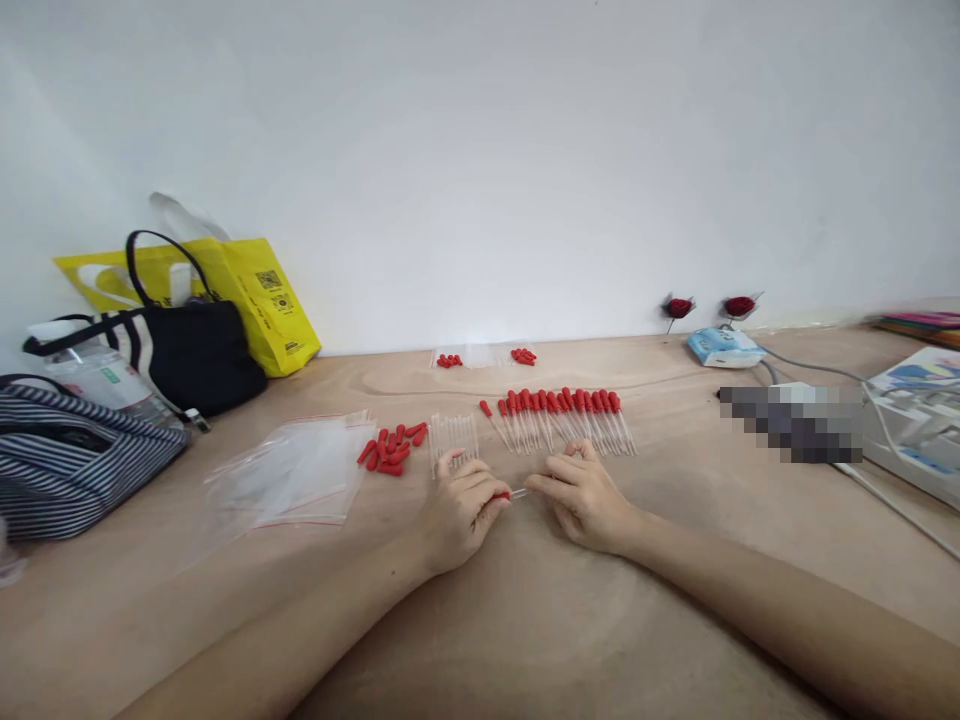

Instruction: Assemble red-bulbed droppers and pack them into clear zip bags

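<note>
Red bulb (504, 495) in left fingers (487, 490), glass tube (519, 493) in right fingers (546, 487); room between forearms (322, 625).

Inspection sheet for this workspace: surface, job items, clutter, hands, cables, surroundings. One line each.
Surface: wood-toned tabletop with faint streaks.
Job's things: loose red bulbs; bare clear tubes; row of red-capped tubes; flat clear bags beside the loose bulbs.
Clutter: striped bag, black bag and yellow bag at far left; blue-and-white pack at right.
Hands: left hand pinches a red bulb; right hand holds a clear tube lined up with it.
Cables: grey cable and pale cable at right, away from the hands.
Surroundings: pale wall; two dark-red artificial-looking flowers near it; part of the right side is pixelated.
</note>
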`<action>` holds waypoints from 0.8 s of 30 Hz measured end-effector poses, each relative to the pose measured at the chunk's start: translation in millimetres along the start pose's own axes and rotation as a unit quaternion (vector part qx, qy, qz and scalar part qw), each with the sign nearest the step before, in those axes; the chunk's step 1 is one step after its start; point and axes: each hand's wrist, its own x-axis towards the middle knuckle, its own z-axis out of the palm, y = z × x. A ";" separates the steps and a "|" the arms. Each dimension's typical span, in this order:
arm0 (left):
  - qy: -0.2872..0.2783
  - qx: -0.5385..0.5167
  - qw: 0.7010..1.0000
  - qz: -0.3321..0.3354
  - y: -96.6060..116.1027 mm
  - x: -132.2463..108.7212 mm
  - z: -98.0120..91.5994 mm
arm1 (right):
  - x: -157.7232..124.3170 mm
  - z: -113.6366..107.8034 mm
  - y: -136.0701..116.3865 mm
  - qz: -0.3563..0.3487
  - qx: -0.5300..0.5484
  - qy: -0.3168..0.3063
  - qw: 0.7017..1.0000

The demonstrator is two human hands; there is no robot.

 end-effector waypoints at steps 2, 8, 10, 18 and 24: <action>0.004 0.007 1.000 0.017 0.0 -0.6 0.6 | -0.6 0.2 -1.7 0.009 0.006 -0.001 1.000; 0.017 0.018 0.999 0.038 -1.9 -1.4 2.9 | -1.7 2.9 -7.1 0.032 0.021 -0.014 0.999; 0.017 0.018 0.999 0.044 -1.7 -1.2 3.2 | -1.0 4.3 -7.4 0.035 0.028 -0.024 0.999; -0.006 0.031 0.998 0.051 0.4 0.7 0.3 | 1.1 6.9 -7.2 0.040 0.048 -0.060 0.996; -0.025 0.037 0.999 0.016 -0.4 0.5 -8.5 | 1.3 6.8 -6.5 0.066 0.070 -0.083 0.992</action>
